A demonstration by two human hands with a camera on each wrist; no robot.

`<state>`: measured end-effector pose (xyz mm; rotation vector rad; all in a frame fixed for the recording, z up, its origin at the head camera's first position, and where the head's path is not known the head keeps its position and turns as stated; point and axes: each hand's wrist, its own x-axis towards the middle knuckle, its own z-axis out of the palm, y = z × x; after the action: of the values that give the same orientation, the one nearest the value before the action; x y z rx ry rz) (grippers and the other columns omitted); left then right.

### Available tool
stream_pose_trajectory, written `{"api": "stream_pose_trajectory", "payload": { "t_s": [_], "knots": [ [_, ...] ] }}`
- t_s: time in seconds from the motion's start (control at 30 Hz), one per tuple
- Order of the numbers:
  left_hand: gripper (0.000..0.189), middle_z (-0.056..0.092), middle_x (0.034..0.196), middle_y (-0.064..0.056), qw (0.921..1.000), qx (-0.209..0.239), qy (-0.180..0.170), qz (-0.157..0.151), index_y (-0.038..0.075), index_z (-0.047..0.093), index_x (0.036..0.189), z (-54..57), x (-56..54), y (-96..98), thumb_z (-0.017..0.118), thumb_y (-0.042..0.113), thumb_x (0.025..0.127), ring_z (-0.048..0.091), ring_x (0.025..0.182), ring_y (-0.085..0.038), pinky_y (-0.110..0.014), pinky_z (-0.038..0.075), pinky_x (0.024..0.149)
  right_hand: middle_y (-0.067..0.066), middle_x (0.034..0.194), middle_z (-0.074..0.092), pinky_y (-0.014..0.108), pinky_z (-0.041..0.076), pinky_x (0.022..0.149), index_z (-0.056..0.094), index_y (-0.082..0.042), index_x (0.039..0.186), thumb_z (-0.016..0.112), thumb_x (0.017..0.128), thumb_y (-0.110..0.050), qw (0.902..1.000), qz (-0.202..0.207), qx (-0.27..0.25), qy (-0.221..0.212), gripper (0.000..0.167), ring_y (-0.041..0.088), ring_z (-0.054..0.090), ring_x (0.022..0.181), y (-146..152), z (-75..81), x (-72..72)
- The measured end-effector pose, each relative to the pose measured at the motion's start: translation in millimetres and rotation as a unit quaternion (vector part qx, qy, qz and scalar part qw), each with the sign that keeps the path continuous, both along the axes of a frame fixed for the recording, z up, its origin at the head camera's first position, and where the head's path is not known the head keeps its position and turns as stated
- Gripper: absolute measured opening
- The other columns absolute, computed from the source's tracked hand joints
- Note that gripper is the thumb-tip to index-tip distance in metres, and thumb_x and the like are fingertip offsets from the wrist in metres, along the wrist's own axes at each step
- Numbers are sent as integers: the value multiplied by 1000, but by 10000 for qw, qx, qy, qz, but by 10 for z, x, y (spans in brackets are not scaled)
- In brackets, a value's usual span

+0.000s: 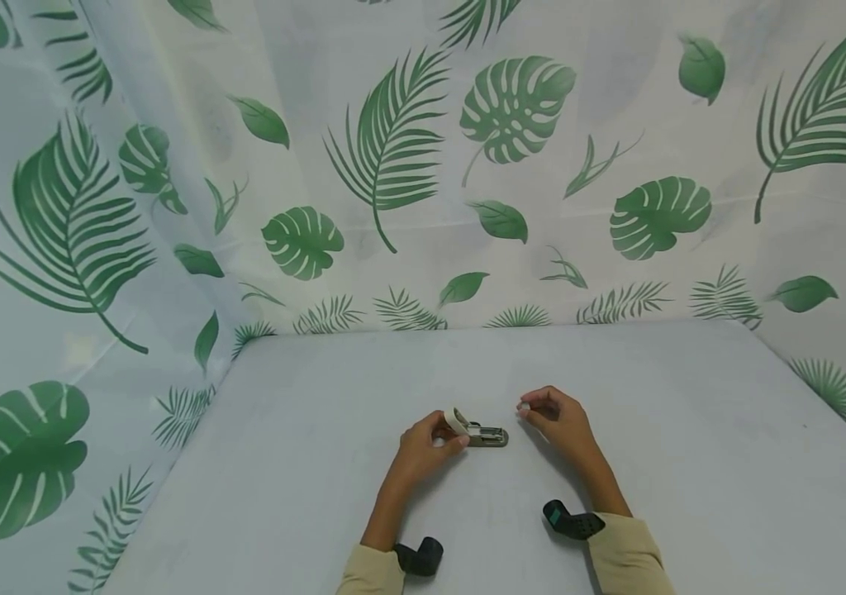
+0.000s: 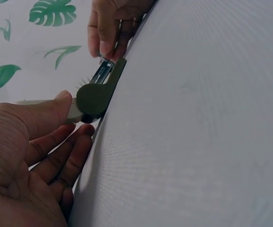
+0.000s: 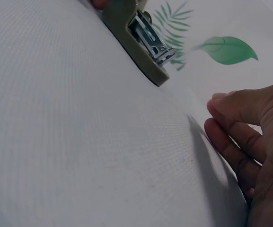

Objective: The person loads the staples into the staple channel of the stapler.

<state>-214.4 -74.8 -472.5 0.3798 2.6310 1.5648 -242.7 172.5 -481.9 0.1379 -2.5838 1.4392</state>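
A small stapler [image 1: 488, 436] lies on the table with its cream top [image 1: 456, 421] swung up and back. Its olive-green body [image 3: 135, 45] and metal staple channel [image 3: 150, 38] show in the right wrist view. My left hand [image 1: 423, 450] holds the raised top, thumb [image 2: 56, 111] on one side and fingers below. Just right of the stapler, my right hand [image 1: 560, 426] is raised, thumb and forefinger pinched together. A small pale piece [image 1: 525, 406] shows at those fingertips, too small to tell its kind. In the right wrist view the fingertips [image 3: 216, 101] stand apart from the stapler.
The white-covered table [image 1: 304, 463] stretches out around both hands. Behind it hangs a pale cloth [image 1: 423, 248] printed with green leaves, and another stretch of it [image 1: 36, 347] runs along the left side. Dark wrist-worn devices [image 1: 572, 521] sit near the sleeves.
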Motion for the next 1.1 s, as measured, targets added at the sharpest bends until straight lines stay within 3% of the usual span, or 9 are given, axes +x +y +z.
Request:
{"api": "stream_pose_trajectory", "payload": {
  "t_s": [0.4, 0.73, 0.93, 1.1],
  "knots": [
    [32, 72, 101, -3, 10000, -47, 23, 79, 12, 65, 112, 20, 18, 15, 71, 33, 89, 65, 98, -19, -50, 45, 94, 7, 99, 70, 21, 49, 81, 69, -9, 107, 71, 90, -14, 9998, 45, 160, 109, 18, 11, 61, 89, 0, -26, -14],
    [33, 72, 100, -3, 9999, -111, 9, 119, 12, 66, 112, 20, 37, 13, 71, 34, 89, 65, 98, -21, -52, 45, 96, 3, 85, 65, 23, 46, 78, 70, -11, 106, 71, 91, -19, 9996, 105, 74, 249, 18, 9, 56, 81, 19, -59, -9],
    [32, 72, 100, -3, 9998, -155, 54, 128, 12, 66, 111, 16, 37, 15, 71, 34, 89, 65, 98, -21, -52, 45, 95, 4, 91, 69, 22, 48, 79, 72, -11, 106, 72, 90, -21, 9994, 162, 162, 274, 19, 8, 59, 83, 18, -40, 0],
    [33, 72, 100, -2, 9997, -202, 85, 107, 12, 65, 112, 17, 22, 11, 71, 35, 89, 65, 98, -20, -51, 45, 94, 6, 102, 74, 28, 51, 84, 74, -10, 107, 69, 92, -18, 9983, 153, 388, 413, 17, 15, 67, 93, 19, -22, 1]
  ]
}}
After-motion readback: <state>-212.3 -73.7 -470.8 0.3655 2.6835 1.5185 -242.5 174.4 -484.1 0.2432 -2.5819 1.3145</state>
